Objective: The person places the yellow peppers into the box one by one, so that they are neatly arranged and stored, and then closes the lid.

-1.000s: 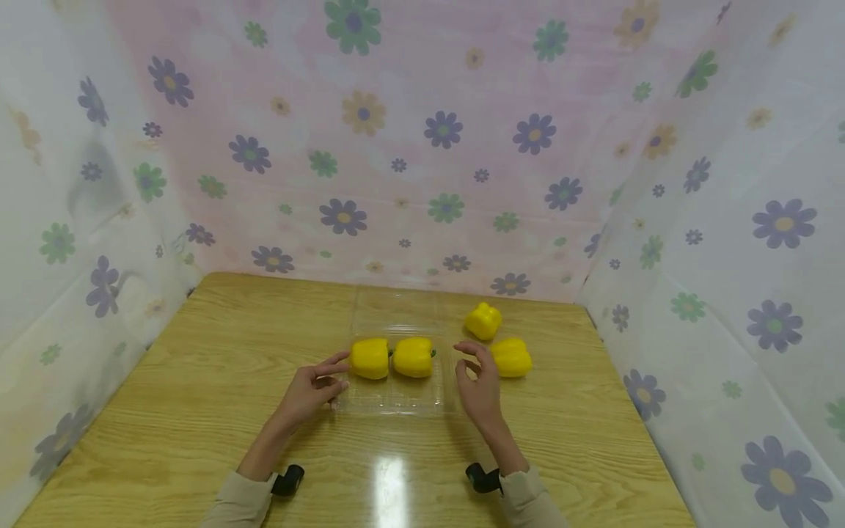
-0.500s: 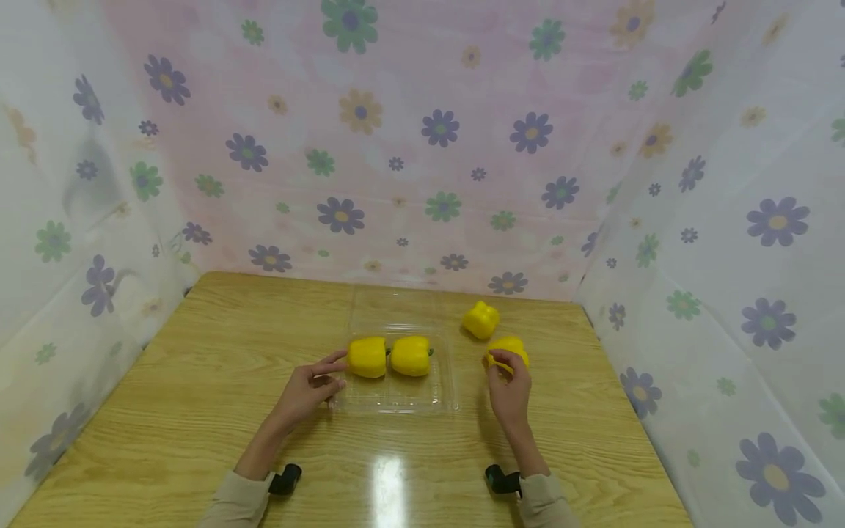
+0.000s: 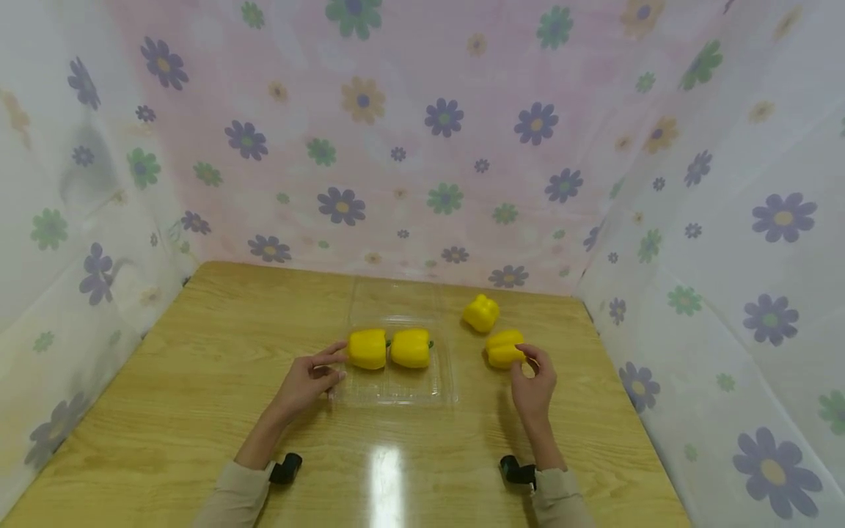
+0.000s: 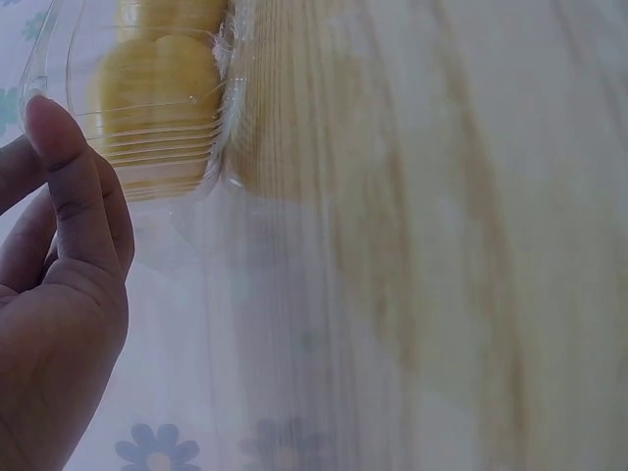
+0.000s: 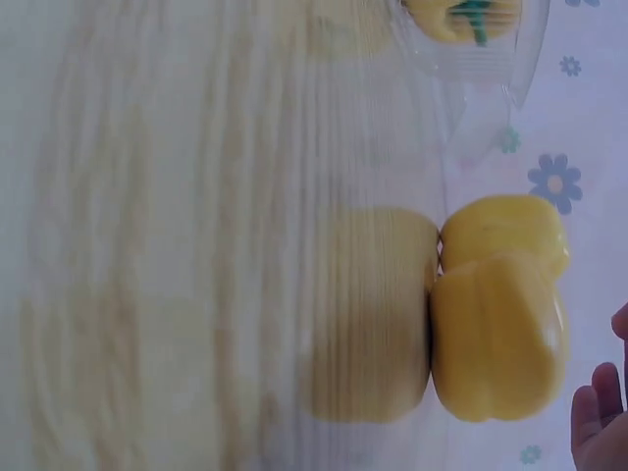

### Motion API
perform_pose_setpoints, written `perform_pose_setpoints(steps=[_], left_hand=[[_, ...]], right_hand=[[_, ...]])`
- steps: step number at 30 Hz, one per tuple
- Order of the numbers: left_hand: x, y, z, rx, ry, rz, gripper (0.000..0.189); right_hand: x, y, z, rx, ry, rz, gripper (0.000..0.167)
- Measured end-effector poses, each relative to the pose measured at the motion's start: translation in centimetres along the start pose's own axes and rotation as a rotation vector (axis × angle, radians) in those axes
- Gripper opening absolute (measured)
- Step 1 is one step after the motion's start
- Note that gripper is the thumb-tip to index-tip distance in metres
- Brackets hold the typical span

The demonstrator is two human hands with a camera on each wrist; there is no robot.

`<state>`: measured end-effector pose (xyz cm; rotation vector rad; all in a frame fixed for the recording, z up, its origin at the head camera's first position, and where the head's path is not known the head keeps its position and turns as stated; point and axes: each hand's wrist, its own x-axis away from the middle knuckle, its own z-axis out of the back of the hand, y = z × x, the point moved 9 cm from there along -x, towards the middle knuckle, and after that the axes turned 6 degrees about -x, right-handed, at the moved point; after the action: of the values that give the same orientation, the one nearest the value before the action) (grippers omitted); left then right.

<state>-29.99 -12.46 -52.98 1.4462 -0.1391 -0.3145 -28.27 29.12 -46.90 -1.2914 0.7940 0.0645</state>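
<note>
Two yellow bell peppers, the left one (image 3: 367,348) and the right one (image 3: 410,348), lie side by side in a clear plastic container (image 3: 396,402) with its lid folded back. My left hand (image 3: 305,385) rests at the container's left edge, its fingers touching that side; the left wrist view shows the fingertips (image 4: 54,128) by the plastic wall. My right hand (image 3: 535,385) hovers beside a third yellow bell pepper (image 3: 503,349), fingers loosely bent. The right wrist view shows a gap between this hand (image 5: 603,432) and that pepper (image 5: 496,339).
Another yellow bell pepper (image 3: 481,314) sits on the wood-grain table (image 3: 218,352) behind the third one. The open lid (image 3: 396,299) lies flat toward the back. Flower-patterned cloth (image 3: 409,132) encloses the table on three sides.
My right hand has moved right, from between the container and the loose pepper, across the pepper's front to its right side. My left hand stays at the container.
</note>
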Motion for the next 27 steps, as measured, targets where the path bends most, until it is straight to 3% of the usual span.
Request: perform_pose_setpoints(steps=[5,11,16,22,27], left_hand=[[-0.2,0.1,0.1,-0.012,-0.002,0.006,0.037],[-0.1,0.0,0.1,-0.004,-0.014,0.007,0.038],[-0.1,0.2,0.0,0.005,-0.013,0.021,0.038],[-0.1,0.3,0.1,0.009,-0.013,0.024,0.037],[0.0,0.3,0.1,0.011,-0.007,0.032,0.038]], right_hand=[[-1.1,2.6,0.4,0.077,-0.067,-0.09,0.036],[-2.0,4.9,0.2,0.154,-0.288,-0.261,0.055],[-2.6,6.8,0.0,0.12,-0.44,-0.379,0.066],[-2.9,7.4,-0.9,0.109,-0.633,-0.361,0.066],[-3.1,7.2,-1.5,0.126,-0.71,-0.325,0.068]])
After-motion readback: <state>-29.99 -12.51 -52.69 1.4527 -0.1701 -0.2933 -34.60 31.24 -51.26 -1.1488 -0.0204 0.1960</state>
